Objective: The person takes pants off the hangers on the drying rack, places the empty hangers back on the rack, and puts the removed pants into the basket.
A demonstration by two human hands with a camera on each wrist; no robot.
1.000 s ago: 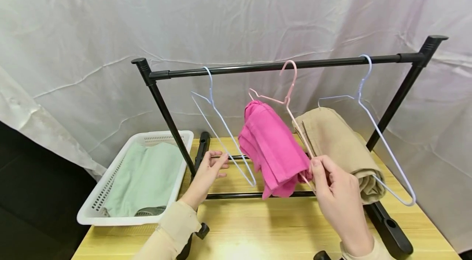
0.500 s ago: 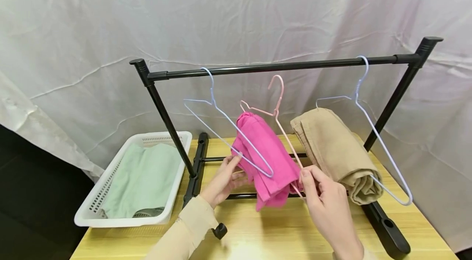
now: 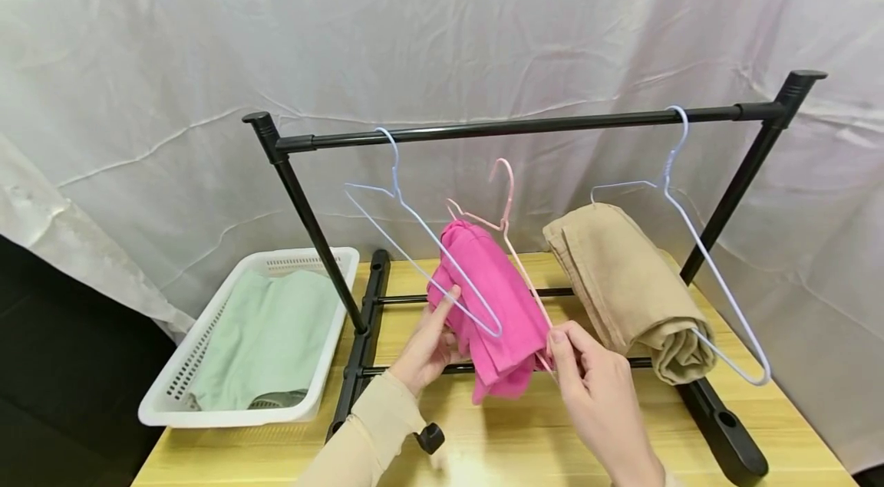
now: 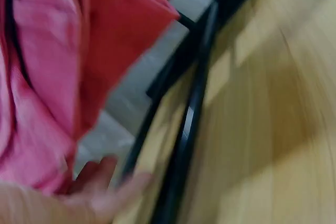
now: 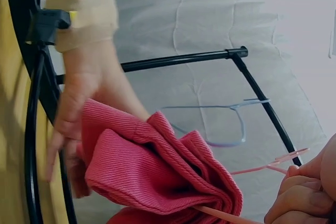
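My right hand (image 3: 601, 391) pinches the lower right corner of a pink wire hanger (image 3: 506, 224), whose hook hangs below the rail, off it. Over this hanger lies a folded bright pink garment (image 3: 500, 303); its layered ribbed folds show in the right wrist view. My left hand (image 3: 428, 345) is at the garment's left side, thumb up at its edge, the other fingers loosely extended under and behind the cloth. An unloaded blue hanger (image 3: 396, 192) hangs from the rail and overlaps the garment and the left thumb in the head view.
The black rack (image 3: 518, 127) stands on a wooden table (image 3: 511, 449). On its right, beige folded cloth (image 3: 621, 280) hangs on another blue hanger (image 3: 667, 176). Left of the rack, a white basket (image 3: 228, 418) holds a pale green garment (image 3: 276, 333). A white curtain (image 3: 442, 27) hangs behind.
The pink hanger has come off the rail and moved down and left with its garment. My left hand has moved right, from beside the left blue hanger to the garment.
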